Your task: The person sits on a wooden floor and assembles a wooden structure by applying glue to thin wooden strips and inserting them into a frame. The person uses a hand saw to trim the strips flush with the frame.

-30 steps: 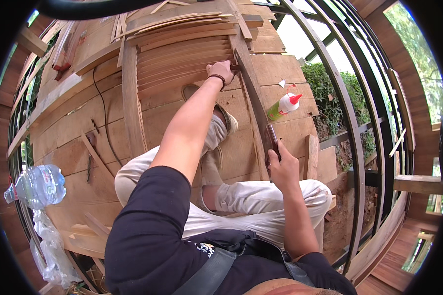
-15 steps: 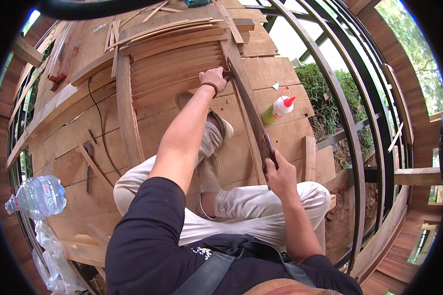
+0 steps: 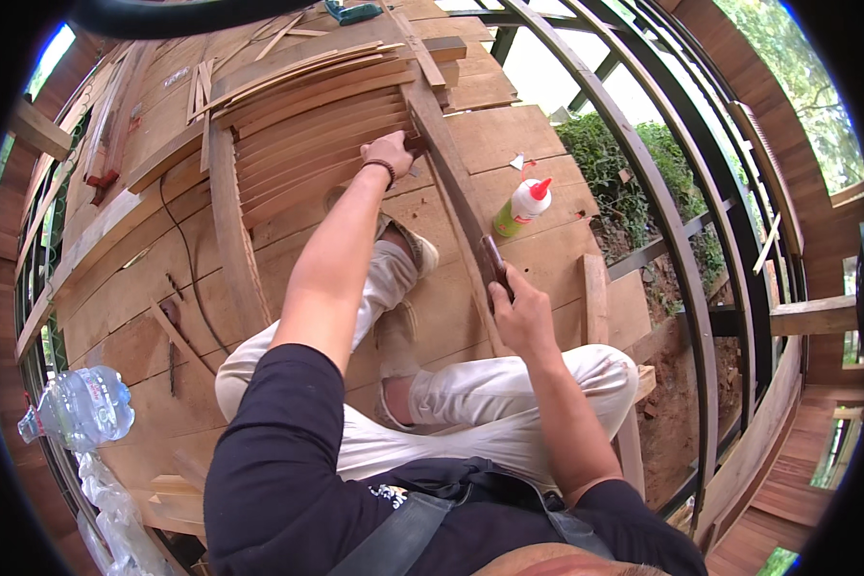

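Note:
A wooden frame with thin slats point(image 3: 307, 154) set across it lies in front of me, between a left rail point(image 3: 228, 211) and a right rail point(image 3: 446, 158). My left hand point(image 3: 389, 154) is closed at the inner edge of the right rail, by the slat ends. A small dark piece shows beside its fingers, too unclear to name. Lower along that rail, my right hand point(image 3: 525, 315) is wrapped round a dark brown tool handle point(image 3: 492, 257); its working end cannot be made out. To the right of the rail stands a white glue bottle point(image 3: 523, 206) with a red tip and green label.
Loose thin strips point(image 3: 307, 75) lie across the frame's far end. A cable point(image 3: 184, 250) and drill bits point(image 3: 172, 355) lie to the left, near a large clear plastic bottle point(image 3: 84, 408). Dark metal bars point(image 3: 686, 250) border the plank floor on the right.
The whole view has shifted, so the frame and glue bottle appear farther left. My right hand with the brown handle has moved slightly forward along the rail. My left hand stays at the rail.

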The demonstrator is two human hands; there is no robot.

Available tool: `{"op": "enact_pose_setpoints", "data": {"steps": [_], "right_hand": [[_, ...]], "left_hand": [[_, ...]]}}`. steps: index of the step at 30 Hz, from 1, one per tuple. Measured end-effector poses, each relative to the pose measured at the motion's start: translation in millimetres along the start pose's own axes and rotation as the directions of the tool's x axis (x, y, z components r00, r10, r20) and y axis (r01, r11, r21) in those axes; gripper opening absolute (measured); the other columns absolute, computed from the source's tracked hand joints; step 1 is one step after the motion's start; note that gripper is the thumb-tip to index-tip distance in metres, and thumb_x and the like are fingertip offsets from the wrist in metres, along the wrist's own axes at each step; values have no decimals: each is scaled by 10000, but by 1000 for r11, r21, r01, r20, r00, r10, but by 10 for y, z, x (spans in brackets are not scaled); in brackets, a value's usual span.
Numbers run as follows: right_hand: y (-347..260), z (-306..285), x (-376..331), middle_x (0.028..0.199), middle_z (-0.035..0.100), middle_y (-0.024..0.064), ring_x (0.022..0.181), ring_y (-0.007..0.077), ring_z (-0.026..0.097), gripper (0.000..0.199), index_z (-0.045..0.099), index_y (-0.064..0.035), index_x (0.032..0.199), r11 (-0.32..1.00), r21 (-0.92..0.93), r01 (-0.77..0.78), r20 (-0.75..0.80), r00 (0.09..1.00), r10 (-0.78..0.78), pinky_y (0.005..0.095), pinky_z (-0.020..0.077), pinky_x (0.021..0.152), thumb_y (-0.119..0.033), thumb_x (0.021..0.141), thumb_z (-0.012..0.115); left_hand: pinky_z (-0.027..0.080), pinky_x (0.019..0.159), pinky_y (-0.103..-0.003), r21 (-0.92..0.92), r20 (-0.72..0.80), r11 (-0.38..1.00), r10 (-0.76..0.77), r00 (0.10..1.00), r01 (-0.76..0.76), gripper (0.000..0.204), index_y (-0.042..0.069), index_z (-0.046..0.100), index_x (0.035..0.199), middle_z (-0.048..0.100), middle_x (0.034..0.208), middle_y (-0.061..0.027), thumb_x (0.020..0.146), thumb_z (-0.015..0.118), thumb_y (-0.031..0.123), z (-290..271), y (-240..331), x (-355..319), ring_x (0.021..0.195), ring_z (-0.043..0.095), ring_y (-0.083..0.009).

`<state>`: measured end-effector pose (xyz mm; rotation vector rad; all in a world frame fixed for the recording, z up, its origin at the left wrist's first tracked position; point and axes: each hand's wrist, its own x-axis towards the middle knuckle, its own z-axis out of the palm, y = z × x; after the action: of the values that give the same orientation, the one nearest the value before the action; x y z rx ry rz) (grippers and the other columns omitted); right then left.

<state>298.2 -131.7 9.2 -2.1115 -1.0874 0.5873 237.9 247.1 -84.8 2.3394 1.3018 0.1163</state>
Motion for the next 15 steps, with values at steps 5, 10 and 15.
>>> {"op": "enact_pose_setpoints", "data": {"steps": [5,10,15], "right_hand": [[131,-109,-220,925,709,283,925,499,676,408,603,-78,1373,1000,11,4,-8,1000,-4,523,529,779,-224,993,610],[52,43,3,915,711,292,920,477,692,456,590,-40,1390,1000,-7,9,-4,1000,-9,535,529,794,-237,980,622],[68,-63,-204,987,713,294,947,474,691,446,595,-49,1390,1000,-9,-28,31,999,28,522,537,816,-235,986,617]], "left_hand": [[421,1037,-519,6,-51,1000,19,999,-19,480,148,658,1281,704,1308,-130,913,696,453,22,-2,17,1260,637,-317],[430,1019,-528,-22,-26,998,64,998,-65,477,144,656,1276,709,1293,-138,913,703,450,146,-77,-16,1249,641,-320],[430,1017,-532,33,-41,999,31,999,-30,471,127,657,1269,704,1294,-158,917,702,437,95,-12,-28,1253,636,-339]]}}
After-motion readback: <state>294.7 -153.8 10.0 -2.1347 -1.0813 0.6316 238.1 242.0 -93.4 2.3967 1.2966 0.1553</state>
